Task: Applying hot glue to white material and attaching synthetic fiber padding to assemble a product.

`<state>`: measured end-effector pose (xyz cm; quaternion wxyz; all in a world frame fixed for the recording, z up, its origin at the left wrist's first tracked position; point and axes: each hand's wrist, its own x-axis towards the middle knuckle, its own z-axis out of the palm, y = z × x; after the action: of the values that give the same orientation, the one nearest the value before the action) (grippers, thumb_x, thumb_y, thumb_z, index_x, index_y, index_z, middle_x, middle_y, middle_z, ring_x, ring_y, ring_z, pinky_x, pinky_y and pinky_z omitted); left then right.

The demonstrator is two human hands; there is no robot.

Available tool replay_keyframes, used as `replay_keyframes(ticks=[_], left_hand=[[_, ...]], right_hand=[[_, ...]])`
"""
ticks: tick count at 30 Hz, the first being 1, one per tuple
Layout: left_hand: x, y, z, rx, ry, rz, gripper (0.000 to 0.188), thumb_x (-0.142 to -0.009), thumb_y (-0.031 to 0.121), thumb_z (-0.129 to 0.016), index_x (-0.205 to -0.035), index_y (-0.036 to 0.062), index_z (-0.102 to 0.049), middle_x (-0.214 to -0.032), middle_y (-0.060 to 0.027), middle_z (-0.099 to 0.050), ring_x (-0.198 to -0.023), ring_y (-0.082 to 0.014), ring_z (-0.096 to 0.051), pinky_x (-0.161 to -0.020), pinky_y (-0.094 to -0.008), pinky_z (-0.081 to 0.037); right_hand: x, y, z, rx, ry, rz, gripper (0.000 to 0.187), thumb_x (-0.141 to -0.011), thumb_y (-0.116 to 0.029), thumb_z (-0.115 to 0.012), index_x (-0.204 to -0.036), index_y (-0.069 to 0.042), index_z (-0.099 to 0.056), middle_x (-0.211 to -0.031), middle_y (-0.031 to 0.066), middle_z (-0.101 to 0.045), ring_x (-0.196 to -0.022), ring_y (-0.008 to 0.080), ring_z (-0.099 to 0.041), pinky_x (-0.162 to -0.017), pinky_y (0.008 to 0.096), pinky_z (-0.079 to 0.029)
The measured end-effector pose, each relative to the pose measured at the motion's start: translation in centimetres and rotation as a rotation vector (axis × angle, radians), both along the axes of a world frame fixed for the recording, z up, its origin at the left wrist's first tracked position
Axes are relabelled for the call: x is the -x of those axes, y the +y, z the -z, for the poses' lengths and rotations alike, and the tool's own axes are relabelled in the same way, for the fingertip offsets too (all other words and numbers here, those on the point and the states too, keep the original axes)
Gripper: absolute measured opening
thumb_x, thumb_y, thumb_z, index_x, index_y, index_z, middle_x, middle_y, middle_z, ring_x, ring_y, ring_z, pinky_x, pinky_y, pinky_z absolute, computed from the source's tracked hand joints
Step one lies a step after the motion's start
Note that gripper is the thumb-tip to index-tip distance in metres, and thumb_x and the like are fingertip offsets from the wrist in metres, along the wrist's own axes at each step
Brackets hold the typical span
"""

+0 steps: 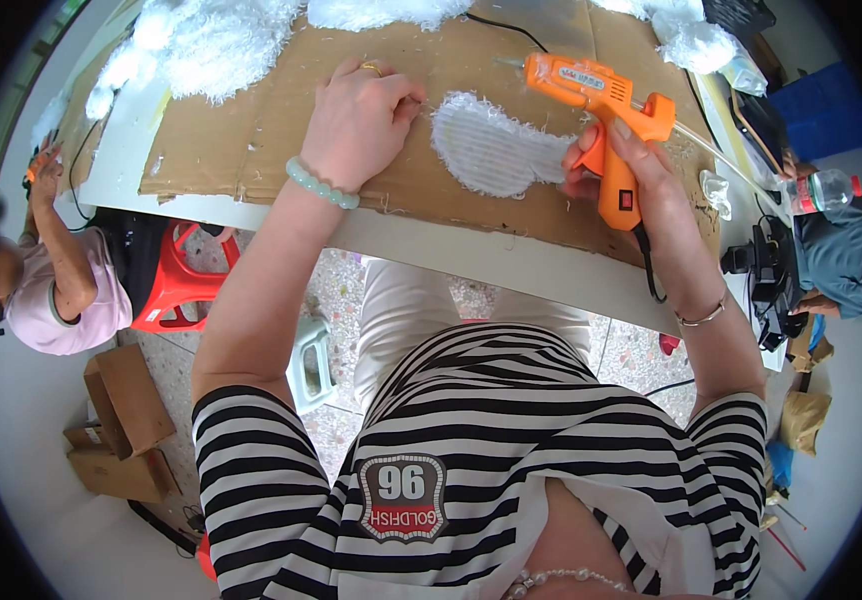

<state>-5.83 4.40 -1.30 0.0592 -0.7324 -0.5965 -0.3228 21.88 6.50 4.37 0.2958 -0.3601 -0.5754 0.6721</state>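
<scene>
My right hand (659, 185) is wrapped round the handle of an orange hot glue gun (576, 80), whose nozzle points to the far left. A pale glue stick (716, 150) sticks out of its back end, and a black cord leaves the handle's base. Left of that hand, a curved white piece with a fuzzy fringe (491, 145) lies flat on the brown cardboard (251, 150); its narrow end reaches my right fingertips. Beyond its other end, my left hand (361, 115) rests on the cardboard with its fingers curled in. Whatever those fingers may hold is hidden.
Fluffy white heaps (216, 45) line the table's far side. On the right are a plastic bottle (831, 190) and a crumpled clear scrap (716, 193). One person (61, 290) sits at the left near a red stool (181, 280); another (841, 250) is at the right.
</scene>
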Motion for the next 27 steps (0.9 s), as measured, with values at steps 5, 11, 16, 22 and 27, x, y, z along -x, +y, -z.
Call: replay_keyframes(ticks=[5, 11, 16, 22, 27], left_hand=[[-1.1, 0.3, -0.7, 0.019, -0.049, 0.116, 0.008, -0.076, 0.006, -0.067, -0.084, 0.0067, -0.069, -0.07, -0.0083, -0.064, -0.07, -0.0252, -0.06, -0.083, -0.0354, -0.044], [-2.5, 0.5, -1.3, -0.003, -0.134, 0.213, 0.005, -0.073, 0.009, -0.069, -0.078, 0.0088, -0.068, -0.064, -0.0058, -0.062, -0.066, -0.0234, -0.058, -0.083, -0.0376, -0.044], [-3.0, -0.6, -2.7, 0.088, -0.068, 0.334, 0.01, -0.079, 0.003, -0.066, -0.088, 0.0034, -0.068, -0.081, -0.0098, -0.065, -0.079, -0.0233, -0.059, -0.08, -0.0347, -0.044], [-2.0, -0.1, -2.1, 0.118, -0.225, 0.094, 0.015, -0.082, -0.001, -0.058, -0.092, 0.0033, -0.068, -0.091, -0.0118, -0.063, -0.085, -0.0248, -0.059, -0.081, -0.032, -0.044], [-3.4, -0.1, -2.3, -0.029, 0.083, 0.262, 0.021, -0.077, -0.005, -0.057, -0.09, 0.0065, -0.069, -0.087, -0.0108, -0.065, -0.085, -0.0304, -0.059, -0.078, -0.0368, -0.047]], right_hand=[[-0.4, 1.2, 1.9, 0.105, 0.147, 0.073, 0.034, -0.098, -0.037, -0.043, -0.102, -0.005, -0.053, -0.094, 0.0088, -0.059, -0.086, 0.0159, -0.058, -0.091, 0.0385, -0.05], [-0.5, 1.6, 2.7, 0.182, 0.214, 0.086, 0.037, -0.098, -0.037, -0.041, -0.099, -0.003, -0.054, -0.094, 0.0092, -0.058, -0.089, 0.0196, -0.061, -0.091, 0.0394, -0.05], [-0.7, 1.6, 2.4, 0.2, 0.184, 0.1, 0.036, -0.098, -0.037, -0.042, -0.099, -0.003, -0.054, -0.095, 0.0107, -0.059, -0.088, 0.023, -0.063, -0.087, 0.0353, -0.052], [-0.6, 1.5, 2.3, 0.231, 0.208, 0.097, 0.035, -0.097, -0.036, -0.044, -0.098, -0.003, -0.054, -0.095, 0.0109, -0.059, -0.088, 0.0228, -0.063, -0.087, 0.0351, -0.052], [-0.8, 1.8, 3.1, 0.22, 0.243, 0.083, 0.035, -0.097, -0.036, -0.046, -0.099, -0.003, -0.054, -0.094, 0.0106, -0.06, -0.089, 0.0221, -0.062, -0.086, 0.0357, -0.052]])
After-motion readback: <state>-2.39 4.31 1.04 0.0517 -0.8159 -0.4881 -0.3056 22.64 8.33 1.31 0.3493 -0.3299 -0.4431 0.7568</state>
